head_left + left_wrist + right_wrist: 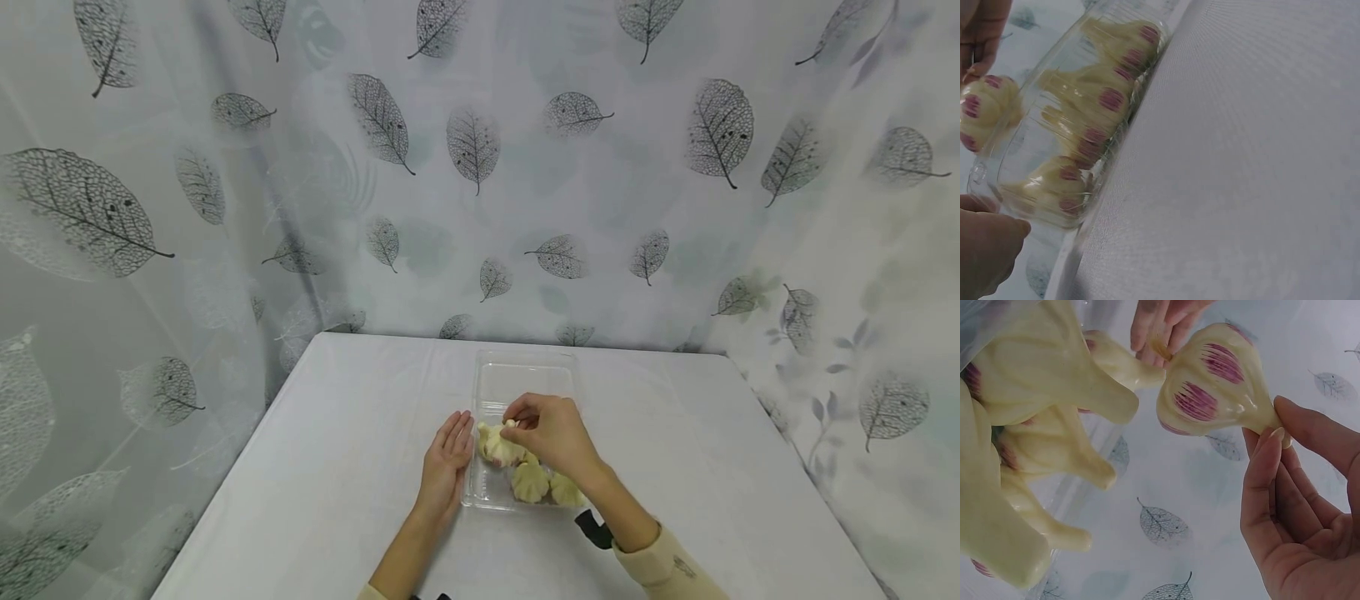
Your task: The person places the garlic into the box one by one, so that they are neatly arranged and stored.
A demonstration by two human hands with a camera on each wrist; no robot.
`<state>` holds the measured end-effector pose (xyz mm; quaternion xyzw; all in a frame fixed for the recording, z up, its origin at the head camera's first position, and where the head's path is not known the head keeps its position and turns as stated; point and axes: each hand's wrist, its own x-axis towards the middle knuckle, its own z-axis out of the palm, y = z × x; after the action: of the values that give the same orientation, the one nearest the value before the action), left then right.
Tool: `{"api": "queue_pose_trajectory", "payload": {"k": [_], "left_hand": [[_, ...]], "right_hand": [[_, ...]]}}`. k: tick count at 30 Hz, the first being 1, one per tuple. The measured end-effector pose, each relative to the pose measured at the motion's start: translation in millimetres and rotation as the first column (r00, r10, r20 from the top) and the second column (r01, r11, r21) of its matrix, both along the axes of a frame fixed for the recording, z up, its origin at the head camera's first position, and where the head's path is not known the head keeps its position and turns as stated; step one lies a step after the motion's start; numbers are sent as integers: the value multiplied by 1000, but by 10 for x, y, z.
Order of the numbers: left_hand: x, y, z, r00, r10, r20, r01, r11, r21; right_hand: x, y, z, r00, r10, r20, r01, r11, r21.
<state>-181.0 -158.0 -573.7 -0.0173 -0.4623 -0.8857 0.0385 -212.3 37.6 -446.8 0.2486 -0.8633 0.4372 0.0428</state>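
My right hand (pixel 553 433) pinches a garlic bulb by its stem between thumb and fingertips. This pale, glossy bulb (pixel 1213 384) has purple streaks and hangs over the clear plastic container in the head view. Several similar garlic bulbs (pixel 1100 103) lie inside the container (pixel 480 502). Along the container's left side my left hand (pixel 446 461) is held with its fingers extended. In the left wrist view the left hand (pixel 988 250) touches the container's corner. The right wrist view shows stems of the bulbs (pixel 1047 437) in the container pointing toward the held one.
The container's clear lid (pixel 525 375) lies folded back toward the far edge of the table. A white cloth covers the table (pixel 360 417). Leaf-patterned curtains (pixel 525 192) hang behind it and at both sides.
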Motion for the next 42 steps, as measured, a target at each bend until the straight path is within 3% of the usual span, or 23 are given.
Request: {"api": "queue_pose_trajectory", "payload": {"k": [22, 42], "left_hand": [[31, -23, -12, 1000, -8, -11, 8, 1000, -15], [14, -7, 2, 1000, 8, -5, -8, 1000, -8]], "right_hand": [[-37, -203, -243, 989, 146, -22, -141, 979, 144], [-79, -291, -442, 985, 165, -39, -153, 964, 216]]}}
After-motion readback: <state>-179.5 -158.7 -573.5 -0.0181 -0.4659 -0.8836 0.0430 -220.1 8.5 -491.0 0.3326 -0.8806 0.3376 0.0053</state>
